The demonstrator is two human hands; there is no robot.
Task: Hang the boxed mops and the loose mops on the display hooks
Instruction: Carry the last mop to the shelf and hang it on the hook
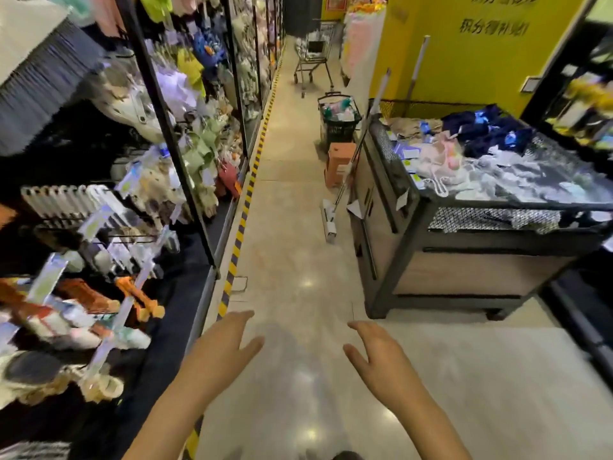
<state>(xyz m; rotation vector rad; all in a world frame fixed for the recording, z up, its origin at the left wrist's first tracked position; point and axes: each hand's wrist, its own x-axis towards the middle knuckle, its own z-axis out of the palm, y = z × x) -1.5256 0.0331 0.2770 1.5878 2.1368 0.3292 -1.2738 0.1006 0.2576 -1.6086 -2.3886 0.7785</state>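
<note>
both hands are empty: the left hand [229, 340] and right hand [374, 350] reach forward over the floor [292, 260] with fingers spread and relaxed, holding nothing. the loose mop [335, 202] stands well ahead, its flat head on the floor and its thin pole leaning against the mesh bin [414, 207] of clothing. just behind it stands an orange box [339, 164], probably a boxed mop. the loose mop looks light but long and awkward; gripping mid-pole should keep the head from swinging. the box seems stiff, best taken by both sides. display hooks [132, 240] line the shelving on the left.
</note>
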